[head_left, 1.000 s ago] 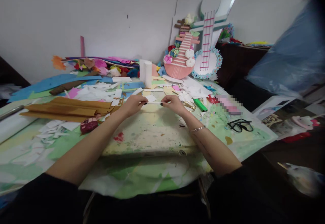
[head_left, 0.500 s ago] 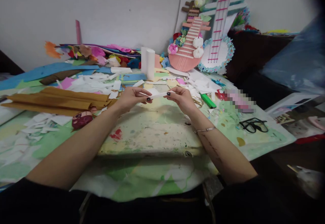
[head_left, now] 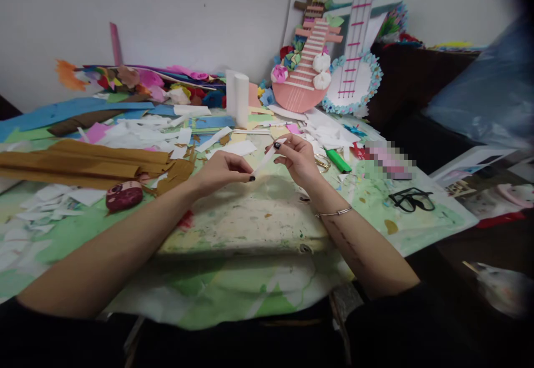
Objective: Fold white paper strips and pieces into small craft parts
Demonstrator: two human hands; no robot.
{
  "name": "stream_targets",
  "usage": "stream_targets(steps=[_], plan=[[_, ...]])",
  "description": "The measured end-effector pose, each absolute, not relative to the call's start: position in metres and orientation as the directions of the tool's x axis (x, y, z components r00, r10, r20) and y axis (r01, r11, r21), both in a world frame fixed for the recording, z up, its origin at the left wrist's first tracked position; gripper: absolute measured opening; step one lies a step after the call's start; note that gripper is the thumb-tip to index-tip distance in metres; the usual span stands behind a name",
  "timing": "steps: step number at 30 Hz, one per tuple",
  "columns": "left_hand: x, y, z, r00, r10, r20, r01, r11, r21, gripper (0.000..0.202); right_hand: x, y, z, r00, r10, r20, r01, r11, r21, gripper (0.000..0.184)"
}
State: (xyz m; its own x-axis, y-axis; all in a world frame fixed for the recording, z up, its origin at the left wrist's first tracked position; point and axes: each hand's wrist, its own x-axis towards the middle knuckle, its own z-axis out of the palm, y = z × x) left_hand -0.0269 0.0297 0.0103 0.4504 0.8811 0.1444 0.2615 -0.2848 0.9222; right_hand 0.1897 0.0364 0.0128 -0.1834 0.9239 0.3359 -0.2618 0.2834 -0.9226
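A narrow white paper strip (head_left: pixel 267 159) is stretched slantwise between my two hands, above the front middle of the table. My left hand (head_left: pixel 223 172) pinches its lower end between thumb and fingers. The upper end is gripped by my right hand (head_left: pixel 294 157), thumb on top. Behind my left hand lies a flat white paper piece (head_left: pixel 240 148). Gold-handled scissors (head_left: pixel 322 163) rest just right of my right hand, partly hidden by it, beside a bright green box-like item (head_left: pixel 338 161).
Brown crepe paper (head_left: pixel 83 162) and white scraps cover the left side, with a dark red patterned pouch (head_left: pixel 124 196). White rolls (head_left: pixel 241 101) stand at the back. Paper-decorated instrument models (head_left: pixel 302 87) lean on the wall. Black glasses (head_left: pixel 412 200) lie at right.
The strip has turned from nearly level to slanted, its right end higher. My left hand has dropped slightly and my right hand has risen and turned. The view has shifted a little.
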Motion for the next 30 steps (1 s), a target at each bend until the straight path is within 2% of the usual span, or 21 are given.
stream_targets(steps=[3,7,11,14,20,26,30], plan=[[-0.0234,0.0275,0.0058,0.498,0.852,0.159,0.229,-0.306,0.924,0.022,0.1899,0.0373,0.0119,-0.160,0.930,0.331,-0.233,0.291,-0.928,0.027],[-0.0211,0.0260,0.0025,0.555,0.773,0.309,0.113,-0.438,0.892,0.035,0.1893,0.0380,0.0110,-0.114,0.941,0.319,-0.198,0.293,-0.935,0.026],[-0.0199,0.0240,0.0035,0.638,0.666,0.387,0.171,-0.613,0.771,0.045,0.1881,0.0386,0.0103,-0.092,0.948,0.306,-0.181,0.286,-0.941,0.023],[-0.0198,0.0239,0.0030,0.663,0.634,0.399,0.224,-0.676,0.702,0.043,0.1874,0.0399,0.0097,-0.073,0.955,0.287,-0.169,0.272,-0.947,0.022],[-0.0192,0.0241,0.0006,0.657,0.664,0.357,0.212,-0.617,0.758,0.046,0.1887,0.0404,0.0103,-0.092,0.961,0.261,-0.244,0.233,-0.941,0.021],[-0.0182,0.0208,0.0039,0.627,0.700,0.341,0.204,-0.570,0.796,0.048,0.1914,0.0378,0.0100,-0.353,0.917,0.189,-0.160,0.139,-0.977,0.022],[-0.0167,0.0191,0.0066,0.625,0.713,0.318,0.220,-0.552,0.804,0.049,0.1899,0.0373,0.0084,-0.323,0.919,0.226,-0.187,0.172,-0.967,0.020]])
